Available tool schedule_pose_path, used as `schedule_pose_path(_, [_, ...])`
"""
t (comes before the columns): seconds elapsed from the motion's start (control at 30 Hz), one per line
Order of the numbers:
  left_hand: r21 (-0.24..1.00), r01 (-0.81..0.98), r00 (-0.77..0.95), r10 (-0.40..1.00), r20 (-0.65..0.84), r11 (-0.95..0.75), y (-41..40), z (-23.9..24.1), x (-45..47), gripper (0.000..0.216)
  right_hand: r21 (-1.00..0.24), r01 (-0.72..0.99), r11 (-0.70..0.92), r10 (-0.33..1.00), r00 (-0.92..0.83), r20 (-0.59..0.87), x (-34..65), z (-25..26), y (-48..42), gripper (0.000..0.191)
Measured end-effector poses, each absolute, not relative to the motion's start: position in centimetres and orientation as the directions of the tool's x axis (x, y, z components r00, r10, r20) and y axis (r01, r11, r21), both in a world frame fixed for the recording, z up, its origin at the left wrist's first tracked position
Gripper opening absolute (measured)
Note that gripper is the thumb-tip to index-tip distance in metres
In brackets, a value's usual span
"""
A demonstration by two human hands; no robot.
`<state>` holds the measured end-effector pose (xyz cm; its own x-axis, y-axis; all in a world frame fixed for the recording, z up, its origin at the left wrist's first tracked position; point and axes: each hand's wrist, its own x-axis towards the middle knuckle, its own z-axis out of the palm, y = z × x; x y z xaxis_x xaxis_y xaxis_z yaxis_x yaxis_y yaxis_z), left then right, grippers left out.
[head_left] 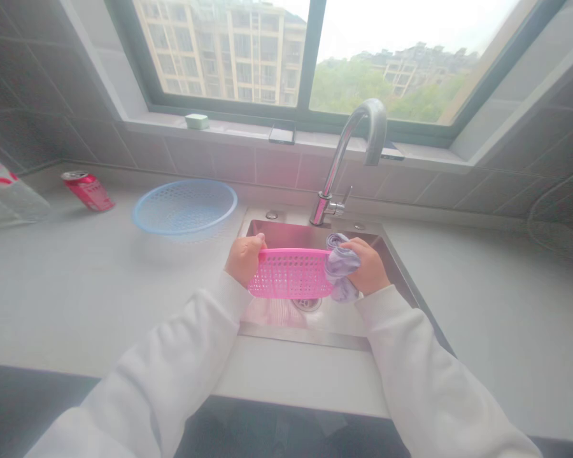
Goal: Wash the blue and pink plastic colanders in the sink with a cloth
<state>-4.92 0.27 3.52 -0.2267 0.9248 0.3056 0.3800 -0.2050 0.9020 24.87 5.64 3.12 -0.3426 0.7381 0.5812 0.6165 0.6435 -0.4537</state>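
A pink plastic basket (293, 273) with a pattern of holes is held up over the steel sink (305, 337), tilted on its side. My left hand (246, 259) is closed on the basket's left rim, thumb on top. In my right hand (367, 267) is a bunched grey-purple cloth (342, 267), pressed against the basket's right rim. The fingers of both hands are partly hidden behind the basket and the cloth. Below the basket, the drain (307, 305) shows in the sink floor.
A chrome faucet (332, 172) rises behind the sink. On the left counter stand a blue basket (186, 208), a red can (88, 191) and a clear plastic bottle (9, 197). The windowsill holds a green soap bar (197, 121) and a dark-framed flat item (282, 133).
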Motion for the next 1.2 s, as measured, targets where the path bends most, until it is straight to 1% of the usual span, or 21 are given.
schedule_pose_path(0.03, [0.895, 0.399, -0.23, 0.923, 0.309, -0.2, 0.4, 3.4, -5.1, 0.053, -0.454, 0.629, 0.631, 0.747, -0.336, 0.573, 25.0, 3.1, 5.6, 0.019])
schedule_pose_path(0.1, [0.84, 0.507, -0.244, 0.902, 0.356, -0.194, 0.7, 3.2, -5.0, 0.052, -0.424, 0.675, 0.604, 0.759, -0.325, 0.565, 24.9, 3.2, 5.4, 0.022])
schedule_pose_path(0.17, [0.744, 0.638, -0.219, 0.879, 0.423, -0.199, 0.7, 3.3, -4.4, 0.05, -0.353, 0.725, 0.592, 0.745, -0.325, 0.582, 24.6, 3.3, 4.9, 0.025])
schedule_pose_path(0.23, [0.653, 0.726, -0.141, 0.883, 0.447, -0.215, 0.5, 3.4, -3.3, 0.048, -0.245, 0.761, 0.601, 0.701, -0.355, 0.619, 24.0, 3.3, 4.5, 0.027])
schedule_pose_path(0.27, [0.625, 0.749, -0.096, 0.897, 0.431, -0.219, 0.2, 3.5, -2.7, 0.048, -0.182, 0.769, 0.613, 0.671, -0.384, 0.634, 23.6, 3.3, 4.3, 0.027])
schedule_pose_path(0.33, [0.612, 0.762, -0.025, 0.934, 0.356, -0.213, -0.4, 3.6, -1.4, 0.05, -0.077, 0.766, 0.638, 0.619, -0.452, 0.642, 22.9, 3.2, 4.0, 0.025])
schedule_pose_path(0.4, [0.609, 0.77, 0.013, 0.96, 0.278, -0.187, -0.8, 3.7, -0.7, 0.054, -0.037, 0.744, 0.667, 0.596, -0.503, 0.627, 22.4, 3.0, 4.0, 0.023])
schedule_pose_path(0.47, [0.631, 0.76, -0.028, 0.961, 0.275, -0.158, -0.9, 3.7, -0.8, 0.056, -0.082, 0.72, 0.689, 0.605, -0.509, 0.612, 22.3, 2.6, 4.3, 0.023])
schedule_pose_path(0.53, [0.703, 0.695, -0.105, 0.947, 0.303, -0.148, -0.7, 3.6, -1.7, 0.056, -0.191, 0.695, 0.693, 0.642, -0.475, 0.601, 22.9, 2.2, 5.0, 0.024])
schedule_pose_path(0.6, [0.812, 0.559, -0.162, 0.938, 0.307, -0.17, -0.3, 3.5, -3.0, 0.053, -0.31, 0.663, 0.682, 0.683, -0.426, 0.593, 23.7, 1.9, 5.8, 0.024])
schedule_pose_path(0.67, [0.897, 0.393, -0.208, 0.931, 0.3, -0.201, 0.0, 3.5, -4.2, 0.049, -0.395, 0.622, 0.676, 0.705, -0.39, 0.593, 24.6, 1.9, 6.3, 0.021])
schedule_pose_path(0.73, [0.935, 0.273, -0.247, 0.923, 0.295, -0.226, 0.0, 3.5, -5.0, 0.047, -0.439, 0.589, 0.678, 0.711, -0.375, 0.595, 25.3, 2.0, 6.6, 0.018])
schedule_pose_path(0.8, [0.945, 0.219, -0.283, 0.911, 0.299, -0.242, -0.1, 3.6, -5.3, 0.046, -0.461, 0.573, 0.677, 0.717, -0.372, 0.59, 25.7, 2.3, 6.6, 0.016])
schedule_pose_path(0.93, [0.947, 0.211, -0.319, 0.899, 0.3, -0.242, 0.0, 3.6, -5.3, 0.045, -0.467, 0.563, 0.682, 0.718, -0.394, 0.573, 25.9, 2.8, 6.5, 0.013])
schedule_pose_path(1.07, [0.945, 0.245, -0.312, 0.905, 0.289, -0.217, 0.7, 3.2, -5.6, 0.046, -0.438, 0.581, 0.686, 0.718, -0.441, 0.539, 25.9, 2.5, 6.6, 0.012])
schedule_pose_path(1.13, [0.92, 0.329, -0.296, 0.902, 0.316, -0.214, 1.1, 3.1, -5.9, 0.047, -0.424, 0.621, 0.66, 0.737, -0.424, 0.526, 25.8, 2.0, 6.7, 0.015])
schedule_pose_path(1.2, [0.848, 0.479, -0.241, 0.895, 0.376, -0.227, 1.2, 3.1, -6.1, 0.049, -0.41, 0.671, 0.618, 0.762, -0.382, 0.524, 25.8, 1.6, 6.7, 0.018])
